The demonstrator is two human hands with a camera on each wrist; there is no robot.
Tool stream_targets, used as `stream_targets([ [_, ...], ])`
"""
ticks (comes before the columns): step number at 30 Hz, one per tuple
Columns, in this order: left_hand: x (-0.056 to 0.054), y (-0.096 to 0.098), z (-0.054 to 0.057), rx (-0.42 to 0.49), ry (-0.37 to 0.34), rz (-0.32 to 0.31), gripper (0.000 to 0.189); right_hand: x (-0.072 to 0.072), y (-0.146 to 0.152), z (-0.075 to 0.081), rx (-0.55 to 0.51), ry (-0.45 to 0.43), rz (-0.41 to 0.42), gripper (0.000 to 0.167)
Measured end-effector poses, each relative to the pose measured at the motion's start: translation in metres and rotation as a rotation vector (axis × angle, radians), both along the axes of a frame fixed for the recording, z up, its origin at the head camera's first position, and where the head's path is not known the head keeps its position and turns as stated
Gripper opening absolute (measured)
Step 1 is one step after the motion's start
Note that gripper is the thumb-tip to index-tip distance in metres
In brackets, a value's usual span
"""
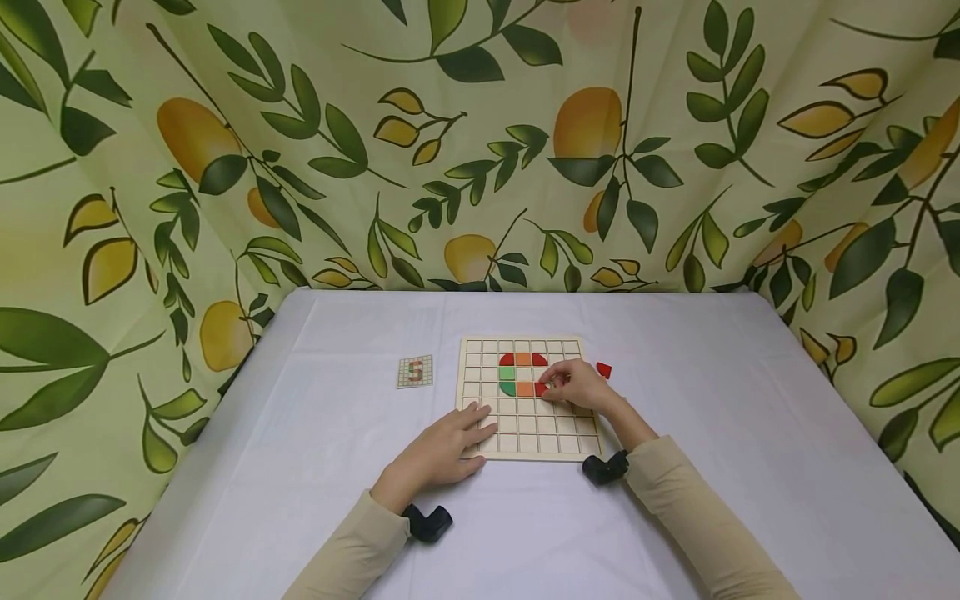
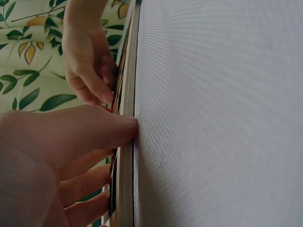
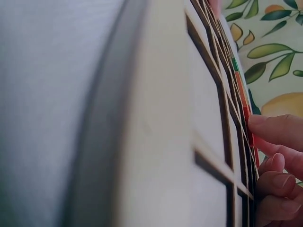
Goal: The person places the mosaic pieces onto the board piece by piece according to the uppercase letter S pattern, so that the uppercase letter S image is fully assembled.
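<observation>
A wooden grid board [image 1: 528,425] lies on the table, several coloured tiles set in its cells: red rounded-corner tiles and an orange square [image 1: 522,359] on top, a light green square [image 1: 507,372] at left, then a dark green rounded tile [image 1: 507,388] and another orange square below. My right hand [image 1: 577,385] pinches a red tile [image 1: 541,389] at the right end of that lower row, thumb and forefinger close over the cell. Spread fingers of my left hand [image 1: 446,446] rest on the board's lower left part, the thumb [image 2: 109,128] against its front edge.
One loose red tile [image 1: 603,370] lies just right of the board, near my right hand. To the left is a small card [image 1: 415,372] printed with a coloured grid pattern. A white cloth [image 1: 337,375] covers the table, and a leaf-patterned curtain [image 1: 480,167] stands behind.
</observation>
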State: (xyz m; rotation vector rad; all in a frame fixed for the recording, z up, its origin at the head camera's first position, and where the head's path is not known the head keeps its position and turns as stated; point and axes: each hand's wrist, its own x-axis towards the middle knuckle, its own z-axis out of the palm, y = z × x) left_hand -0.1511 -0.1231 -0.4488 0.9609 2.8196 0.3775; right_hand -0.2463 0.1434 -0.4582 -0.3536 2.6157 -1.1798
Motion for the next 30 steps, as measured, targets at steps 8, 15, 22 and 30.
stream_targets([
  [8, 0.000, 0.001, 0.000, 0.001, -0.003, -0.004, 0.051, 0.006, 0.004, 0.003, -0.025, 0.001, -0.021, 0.022],
  [15, 0.000, 0.000, -0.001, 0.010, -0.005, -0.002, 0.051, 0.012, 0.011, 0.010, -0.036, 0.011, -0.052, 0.020],
  [22, 0.000, 0.000, -0.001, 0.014, 0.000, -0.005, 0.050, 0.017, 0.025, 0.015, -0.049, 0.010, -0.073, 0.023],
  [30, -0.001, 0.000, -0.001, 0.017, -0.005, -0.015, 0.050, 0.020, 0.041, 0.019, -0.059, 0.004, -0.096, 0.026],
])
